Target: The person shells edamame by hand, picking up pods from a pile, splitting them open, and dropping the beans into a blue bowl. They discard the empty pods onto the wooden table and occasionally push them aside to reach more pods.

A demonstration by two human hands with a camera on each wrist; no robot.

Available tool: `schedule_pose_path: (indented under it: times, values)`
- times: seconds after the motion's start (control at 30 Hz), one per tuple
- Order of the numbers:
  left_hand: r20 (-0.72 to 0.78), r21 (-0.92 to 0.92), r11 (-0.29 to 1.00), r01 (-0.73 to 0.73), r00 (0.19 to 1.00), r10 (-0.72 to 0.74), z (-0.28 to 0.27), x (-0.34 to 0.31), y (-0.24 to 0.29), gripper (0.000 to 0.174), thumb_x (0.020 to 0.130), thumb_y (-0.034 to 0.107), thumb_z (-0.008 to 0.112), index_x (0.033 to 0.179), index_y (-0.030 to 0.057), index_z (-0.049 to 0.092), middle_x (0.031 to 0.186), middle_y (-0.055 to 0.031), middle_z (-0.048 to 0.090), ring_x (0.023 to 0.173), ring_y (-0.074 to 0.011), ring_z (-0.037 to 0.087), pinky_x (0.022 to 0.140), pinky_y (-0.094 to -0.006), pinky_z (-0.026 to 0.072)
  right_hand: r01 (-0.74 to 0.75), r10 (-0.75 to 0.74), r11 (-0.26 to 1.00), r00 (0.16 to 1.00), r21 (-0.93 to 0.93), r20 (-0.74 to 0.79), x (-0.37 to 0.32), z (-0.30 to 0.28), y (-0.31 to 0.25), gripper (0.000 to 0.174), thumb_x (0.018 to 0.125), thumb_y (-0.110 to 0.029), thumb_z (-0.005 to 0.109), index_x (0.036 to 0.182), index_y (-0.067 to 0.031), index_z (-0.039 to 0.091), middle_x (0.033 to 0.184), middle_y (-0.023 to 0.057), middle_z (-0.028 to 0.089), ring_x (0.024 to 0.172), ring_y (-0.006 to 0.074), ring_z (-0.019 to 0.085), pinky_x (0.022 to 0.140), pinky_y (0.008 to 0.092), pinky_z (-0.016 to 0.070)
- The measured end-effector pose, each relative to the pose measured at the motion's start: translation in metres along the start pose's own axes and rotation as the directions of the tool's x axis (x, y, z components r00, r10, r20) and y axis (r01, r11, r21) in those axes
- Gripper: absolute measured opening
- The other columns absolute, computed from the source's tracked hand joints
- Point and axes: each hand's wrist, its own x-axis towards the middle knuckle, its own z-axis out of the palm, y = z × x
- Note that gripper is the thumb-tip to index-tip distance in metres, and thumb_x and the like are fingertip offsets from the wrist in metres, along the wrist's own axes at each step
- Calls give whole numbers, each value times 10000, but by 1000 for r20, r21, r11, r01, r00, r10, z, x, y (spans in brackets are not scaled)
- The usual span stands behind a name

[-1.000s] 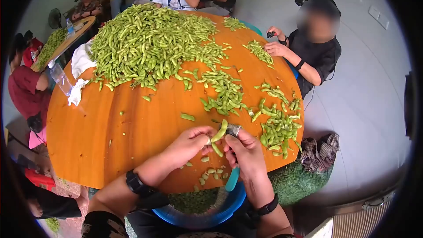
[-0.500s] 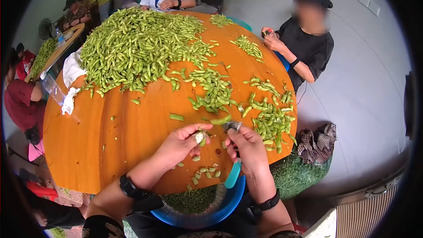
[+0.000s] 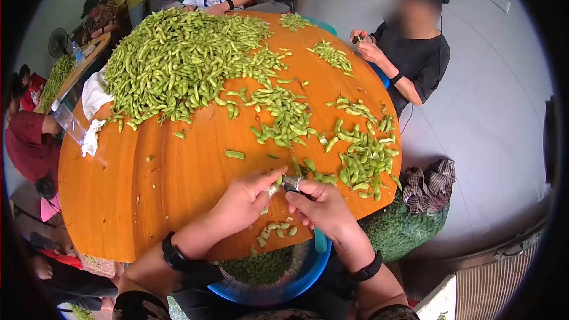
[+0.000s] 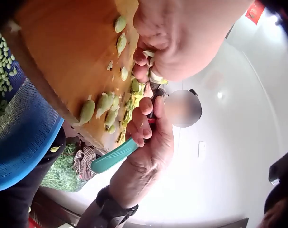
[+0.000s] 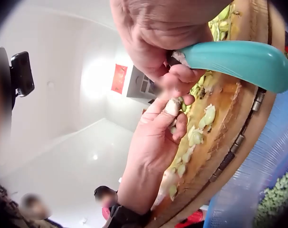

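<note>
My left hand [image 3: 240, 201] pinches a green soybean pod [image 3: 279, 181] between thumb and fingers over the near table edge. White wrapping covers its thumb tip. Close against it, my right hand [image 3: 326, 207] grips a tool with a dark middle and a curved teal handle [image 5: 239, 61], which sticks out past the palm. The tool's working end meets the pod between the hands, mostly hidden by fingers. Several pale green shelled beans [image 3: 276, 231] lie on the wood below. Loose pods [image 3: 364, 160] lie beyond my right hand.
A large heap of pods [image 3: 178, 65] covers the far left of the round wooden table [image 3: 178, 184]. Below its near edge is a blue basin [image 3: 317, 266] with beans. A plastic bottle [image 3: 69, 121] leans at left. A person [image 3: 415, 53] works at right; a green sack [image 3: 409, 234] stands below.
The hands have come apart and then together again. The long pod held across both hands is gone from between them; the left hand holds a smaller green piece against the tool.
</note>
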Motion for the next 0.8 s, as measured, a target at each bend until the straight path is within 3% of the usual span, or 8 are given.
schedule_pose_path:
  times: [0.03,0.1,0.33,0.4,0.53,0.6,0.73,0.8]
  values:
    - [1,0,1000,0,1000,0,2,0,2,521,861,-31,558,1358,115,505,929,-108,623,759,-212,607,656,-302,496,8,-8,1000,1000,-9,-2,0,0,2,87,937,-133,595,917,-64,643,682,-39,582,496,20,477,432,177,364]
    - [-69,157,983,-99,992,110,4,-1,7,544,836,-37,566,1357,101,494,942,-174,603,813,-347,613,695,-379,512,-2,2,1000,1000,7,6,-1,0,5,85,933,-128,596,934,-63,651,684,-35,577,505,24,483,442,182,377]
    - [-90,246,953,-178,975,205,6,-2,-5,596,797,-74,563,1364,97,498,963,-138,639,762,-243,622,700,-309,521,-13,25,977,998,214,-55,4,13,15,66,934,-113,587,951,-77,640,663,-36,542,487,25,452,419,182,345]
    - [-64,143,984,-106,991,116,3,-1,4,572,824,-70,545,1367,103,497,969,-105,656,729,-162,618,693,-275,518,-14,27,968,998,252,-49,6,13,18,71,936,-108,580,950,-77,642,660,-35,536,475,26,441,408,185,332]
    - [94,-138,984,111,991,-99,-4,0,-1,475,910,0,514,1376,81,472,972,-95,650,722,-149,612,641,-285,503,-69,71,945,997,319,7,8,6,15,88,939,-104,566,948,-72,648,658,-30,529,440,30,415,380,195,300]
    - [190,-533,796,286,957,-217,-4,2,-3,410,966,32,455,1373,75,478,954,-27,635,699,-64,548,621,-215,459,-118,111,939,993,324,41,10,-1,10,89,938,-107,567,943,-68,648,658,-29,531,438,32,418,378,193,300]
    - [265,-629,699,339,939,-218,-10,8,2,363,992,53,424,1347,62,498,944,-13,622,683,-77,540,624,-205,449,-183,158,929,982,321,104,11,-8,5,96,931,-118,579,967,-50,636,676,-23,551,446,36,417,390,178,297]
    - [273,-774,519,363,931,-244,-11,8,3,323,1003,95,439,1311,56,526,917,1,619,697,-57,547,629,-192,444,-126,114,953,992,277,58,11,-5,5,96,931,-114,580,975,-52,638,674,-26,550,450,33,419,390,178,298]
